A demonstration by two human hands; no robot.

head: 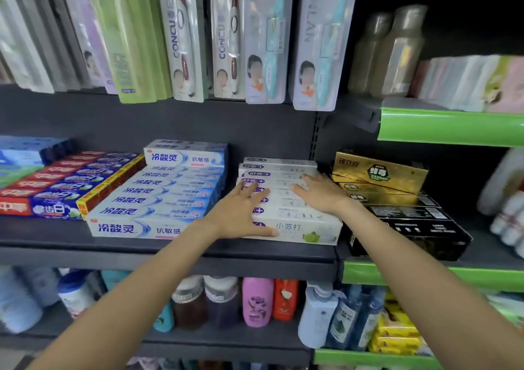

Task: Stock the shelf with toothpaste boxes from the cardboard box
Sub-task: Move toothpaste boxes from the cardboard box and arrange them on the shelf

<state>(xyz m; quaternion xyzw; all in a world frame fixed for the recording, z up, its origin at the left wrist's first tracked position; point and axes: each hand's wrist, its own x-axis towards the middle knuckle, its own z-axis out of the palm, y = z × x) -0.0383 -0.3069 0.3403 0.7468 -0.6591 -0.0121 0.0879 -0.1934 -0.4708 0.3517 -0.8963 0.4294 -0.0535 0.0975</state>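
The white toothpaste boxes [295, 213] lie in a row on the dark shelf [170, 252], the front one printed 小苏打 beside a green lime. The left hand [241, 213] and right hand [317, 192] rest flat on them, fingers straight, a little apart. Left stand blue boxes [158, 199] reading 冷酸灵 抗敏感; right, gold boxes [380, 172] and black boxes [408, 227]. Toothbrush packs [184, 37] marked CONCU hang above; bottles [256, 301] stand below.

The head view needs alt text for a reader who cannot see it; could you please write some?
Both hands, left and right, lie flat on a stack of white toothpaste boxes on a dark shelf, between blue-white boxes and gold-black ones.
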